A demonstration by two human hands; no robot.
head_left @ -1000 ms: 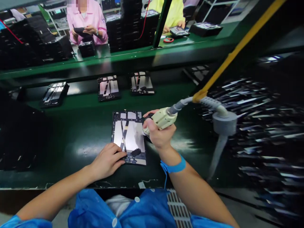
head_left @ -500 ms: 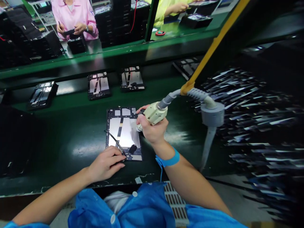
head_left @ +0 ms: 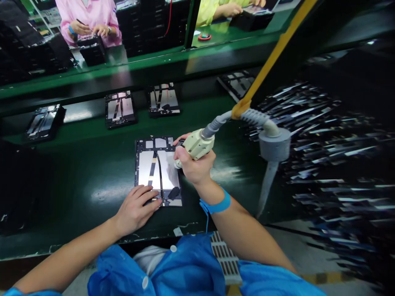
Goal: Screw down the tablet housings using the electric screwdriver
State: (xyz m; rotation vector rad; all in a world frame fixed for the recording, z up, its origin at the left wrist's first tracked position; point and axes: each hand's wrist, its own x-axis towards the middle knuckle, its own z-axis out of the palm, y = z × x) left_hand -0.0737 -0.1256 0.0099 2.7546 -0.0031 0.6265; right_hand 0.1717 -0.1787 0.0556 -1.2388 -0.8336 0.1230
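With my left hand point(head_left: 134, 209) loosely spread on the flat silver-and-black tablet-shaped device point(head_left: 169, 177) on the glossy green counter point(head_left: 89, 172), I'd press lightly beside the thin black cable point(head_left: 159, 169), steadying the cream plastic tool point(head_left: 199, 144) gripped in my right hand point(head_left: 199, 168).

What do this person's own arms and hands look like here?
Both the left hand and the right hand are ungloved. The right wrist wears a blue band with a thin blue cord; the left wrist is bare. Blue sleeves stop short of the wrists.
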